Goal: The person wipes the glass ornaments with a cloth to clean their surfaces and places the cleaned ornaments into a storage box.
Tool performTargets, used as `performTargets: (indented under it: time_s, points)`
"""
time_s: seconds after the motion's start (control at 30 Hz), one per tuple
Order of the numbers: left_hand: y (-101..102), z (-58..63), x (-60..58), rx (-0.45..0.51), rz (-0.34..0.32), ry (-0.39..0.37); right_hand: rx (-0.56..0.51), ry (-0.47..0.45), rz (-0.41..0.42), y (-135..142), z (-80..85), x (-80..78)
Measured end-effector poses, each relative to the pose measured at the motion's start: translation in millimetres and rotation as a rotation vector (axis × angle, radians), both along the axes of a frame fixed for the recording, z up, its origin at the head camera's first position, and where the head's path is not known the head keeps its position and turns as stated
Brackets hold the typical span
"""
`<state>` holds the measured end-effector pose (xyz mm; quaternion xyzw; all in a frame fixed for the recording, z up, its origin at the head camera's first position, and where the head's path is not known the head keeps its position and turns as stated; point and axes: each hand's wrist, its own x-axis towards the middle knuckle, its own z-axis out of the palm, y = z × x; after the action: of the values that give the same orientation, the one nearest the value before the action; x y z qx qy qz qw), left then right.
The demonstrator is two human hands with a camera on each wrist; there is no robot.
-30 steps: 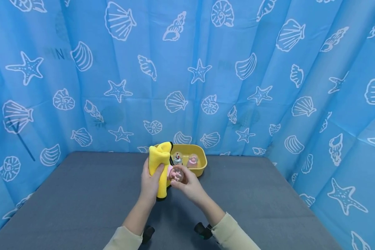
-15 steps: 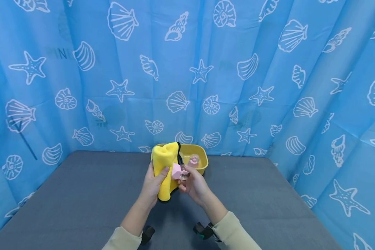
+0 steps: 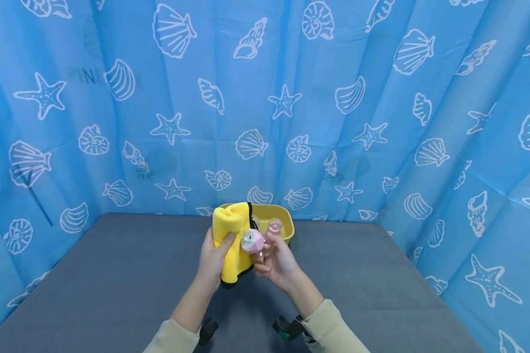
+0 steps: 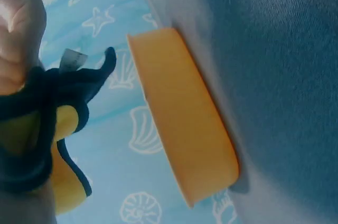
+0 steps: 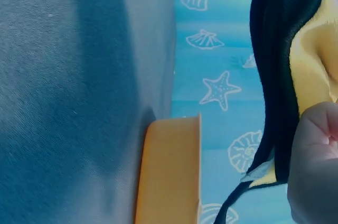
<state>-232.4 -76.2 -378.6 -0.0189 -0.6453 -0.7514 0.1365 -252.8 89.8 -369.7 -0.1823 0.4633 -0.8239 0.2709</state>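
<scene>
In the head view my left hand (image 3: pixel 213 255) grips a folded yellow cloth (image 3: pixel 230 220) with black edging. My right hand (image 3: pixel 279 262) pinches a small snow globe (image 3: pixel 252 241) by its clear dome, just right of the cloth. The globe's pink base is tipped toward the head camera and shows a pale underside. Fingers cover most of the dome. The left wrist view has the cloth's black edging (image 4: pixel 53 92) with a small label (image 4: pixel 73 60); in the right wrist view the cloth (image 5: pixel 317 60) rises above the right hand (image 5: pixel 317 166), and the globe is hidden.
Behind the hands a yellow tub (image 3: pixel 286 220) stands at the back of the grey table (image 3: pixel 357 274). Another pink snow globe (image 3: pixel 275 225) is inside it, partly covered by the right hand. A blue shell-print curtain (image 3: pixel 291 162) hangs right behind the table.
The right hand has turned the snow globe so its pink base swings from facing left to facing the head camera. The left hand keeps hold of the cloth, nearly in place.
</scene>
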Motion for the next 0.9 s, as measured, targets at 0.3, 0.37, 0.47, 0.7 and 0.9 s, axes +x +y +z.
performTargets:
  time_s: [0.3,0.37,0.47,0.7,0.9]
  points:
    - [3.5,1.8,5.9,-0.030,-0.096,0.076,0.039,-0.088,0.000,-3.1,3.5,3.8]
    - [5.7,1.0,5.8,-0.022,-0.048,0.066,0.046,-0.089,0.003,-3.5,2.9,3.6]
    - [7.6,-0.1,5.2,-0.020,0.016,0.052,0.058,-0.089,0.010,-3.0,1.4,3.1]
    - [2.7,0.0,3.0,0.036,0.035,-0.037,0.059,-0.063,-0.010,-0.6,3.9,2.4]
    - [6.7,0.8,3.1,0.051,0.002,-0.034,0.113,-0.031,-0.029,-1.4,6.7,2.6]
